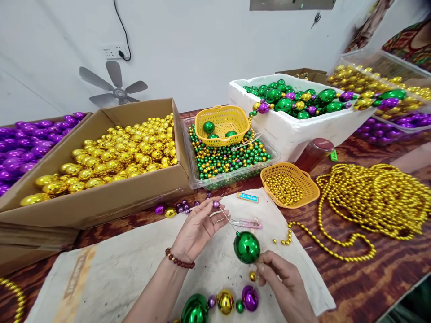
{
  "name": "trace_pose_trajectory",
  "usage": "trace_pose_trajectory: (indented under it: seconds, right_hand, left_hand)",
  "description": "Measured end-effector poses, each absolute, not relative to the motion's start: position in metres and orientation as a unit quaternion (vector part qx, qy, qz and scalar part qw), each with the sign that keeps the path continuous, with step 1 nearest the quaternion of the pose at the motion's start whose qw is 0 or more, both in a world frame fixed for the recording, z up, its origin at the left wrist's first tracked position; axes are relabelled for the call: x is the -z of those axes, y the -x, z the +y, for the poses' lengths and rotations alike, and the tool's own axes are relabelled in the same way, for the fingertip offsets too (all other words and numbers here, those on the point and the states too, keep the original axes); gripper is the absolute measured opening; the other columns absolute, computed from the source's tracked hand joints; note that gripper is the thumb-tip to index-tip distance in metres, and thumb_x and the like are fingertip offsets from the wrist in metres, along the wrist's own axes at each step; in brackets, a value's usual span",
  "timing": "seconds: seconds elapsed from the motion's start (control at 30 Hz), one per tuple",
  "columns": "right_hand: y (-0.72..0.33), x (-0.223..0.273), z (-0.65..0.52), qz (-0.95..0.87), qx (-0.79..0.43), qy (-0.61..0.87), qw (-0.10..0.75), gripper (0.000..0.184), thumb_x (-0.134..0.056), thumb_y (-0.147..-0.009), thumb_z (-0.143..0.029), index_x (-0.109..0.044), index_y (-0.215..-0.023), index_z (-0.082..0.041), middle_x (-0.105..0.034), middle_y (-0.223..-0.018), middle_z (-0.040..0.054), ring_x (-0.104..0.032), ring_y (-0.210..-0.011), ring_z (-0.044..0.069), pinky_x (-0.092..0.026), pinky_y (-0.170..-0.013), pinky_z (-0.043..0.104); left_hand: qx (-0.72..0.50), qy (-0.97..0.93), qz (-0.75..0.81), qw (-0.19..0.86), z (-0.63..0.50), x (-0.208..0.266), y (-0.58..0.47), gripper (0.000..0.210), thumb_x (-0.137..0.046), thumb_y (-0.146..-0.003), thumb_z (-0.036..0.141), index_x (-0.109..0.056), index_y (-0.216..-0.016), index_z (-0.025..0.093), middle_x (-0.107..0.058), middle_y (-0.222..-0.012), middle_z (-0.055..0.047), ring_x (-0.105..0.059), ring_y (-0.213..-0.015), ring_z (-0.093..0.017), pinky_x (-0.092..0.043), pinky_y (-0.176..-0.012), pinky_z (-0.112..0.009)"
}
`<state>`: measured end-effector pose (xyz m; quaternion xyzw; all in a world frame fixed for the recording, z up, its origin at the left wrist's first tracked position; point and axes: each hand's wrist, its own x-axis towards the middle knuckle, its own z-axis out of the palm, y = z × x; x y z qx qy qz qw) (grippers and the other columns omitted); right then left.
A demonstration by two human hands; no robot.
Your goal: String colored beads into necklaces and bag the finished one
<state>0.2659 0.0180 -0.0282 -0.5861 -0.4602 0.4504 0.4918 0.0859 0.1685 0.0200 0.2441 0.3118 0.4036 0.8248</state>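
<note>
My left hand [205, 220], wearing a brown bead bracelet, pinches a small purple bead [216, 204] between thumb and finger. A thin cord [228, 218] runs from that bead down to a large shiny green bead [247, 246]. Just under the green bead, the closed fingertips of my right hand [279, 280] grip the strand. Below hang a small gold bead [252, 276], a purple bead [250, 298], a larger gold bead [225, 301] and another green bead [195, 309]. Pink-handled thread snips [247, 223] lie behind on the cloth [134, 269].
Behind stand a carton of gold beads [148, 193], a clear tray [232, 172] of small beads with a yellow basket [222, 140] on it, and a white foam box [259, 112]. On the right are an orange basket [310, 197], a jar [314, 154] and heaped gold bead strands [373, 197].
</note>
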Motion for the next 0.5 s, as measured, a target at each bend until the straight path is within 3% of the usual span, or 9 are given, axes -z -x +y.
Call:
trace_pose_trajectory:
  seconds: [0.17,0.5]
  right_hand:
    - [-0.2656,0.027,0.016,-0.463,-0.451,0.597,0.475,0.028,-0.052,-0.092,-0.038,-0.06,-0.073,-0.019,-0.054,-0.062,-0.0014,-0.055,-0.059,0.015,-0.041,-0.059,0.023]
    - [-0.265,0.03,0.0169,-0.453,-0.445,0.612,0.47,0.03,-0.052,-0.092,-0.039,-0.06,-0.071,-0.018,-0.054,-0.06,-0.0014,-0.053,-0.059,0.015,-0.039,-0.059,0.024]
  left_hand:
    - [-0.412,-0.224,0.326,0.821,0.1678,-0.0158,-0.0874,0.013,-0.062,-0.089,0.026,-0.067,-0.097,0.016,-0.07,-0.093,-0.006,-0.068,-0.09,-0.018,-0.05,-0.094,-0.041]
    - [-0.419,-0.243,0.334,0.809,0.1654,-0.0129,-0.087,0.012,-0.06,-0.09,0.024,-0.064,-0.099,0.016,-0.069,-0.095,-0.006,-0.069,-0.092,-0.022,-0.05,-0.095,-0.044]
